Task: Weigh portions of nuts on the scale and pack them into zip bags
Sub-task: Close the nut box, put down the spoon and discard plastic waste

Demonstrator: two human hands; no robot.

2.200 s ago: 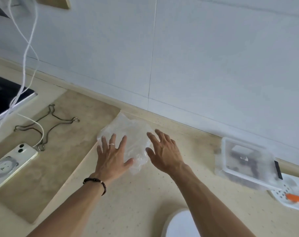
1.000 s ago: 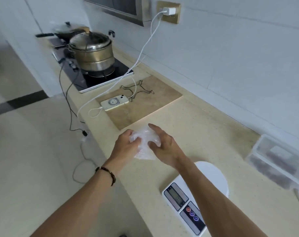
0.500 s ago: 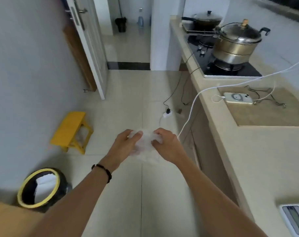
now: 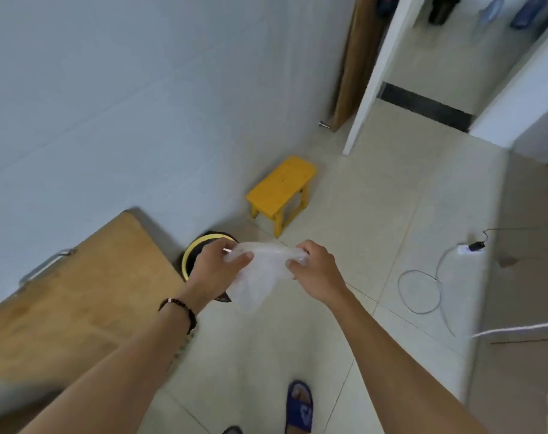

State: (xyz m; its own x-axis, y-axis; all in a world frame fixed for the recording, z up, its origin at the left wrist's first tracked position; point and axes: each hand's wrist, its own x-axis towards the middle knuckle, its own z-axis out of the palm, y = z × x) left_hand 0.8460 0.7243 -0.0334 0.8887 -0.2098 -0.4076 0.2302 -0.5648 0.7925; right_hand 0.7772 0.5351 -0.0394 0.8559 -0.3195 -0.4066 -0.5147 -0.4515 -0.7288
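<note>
I see both hands out in front of me, over the tiled floor (image 4: 376,233), with a crumpled clear plastic bag (image 4: 260,274) stretched between them. The left hand (image 4: 214,270) pinches the bag's left end, thumb on top and fingers curled under; a dark bead bracelet (image 4: 180,310) sits on that wrist. The right hand (image 4: 318,272) grips the bag's right end with curled fingers, knuckles toward the camera. The bag's upper edge runs taut from hand to hand, and the rest hangs down in a loose fold below them. The frame is soft with blur, so I cannot tell whether this is a zip bag or whether anything is inside it; it looks empty to me.

Just behind the left hand, partly hidden by it, stands a black bin with a yellow rim (image 4: 200,245). Farther back, a small yellow stool (image 4: 282,187) stands near the pale tiled wall (image 4: 141,104). At the left a wooden board with a metal handle (image 4: 78,292) fills the corner. On the floor to the right lies a looped cable (image 4: 419,291). A blue slipper (image 4: 299,405) shows at the bottom edge.
</note>
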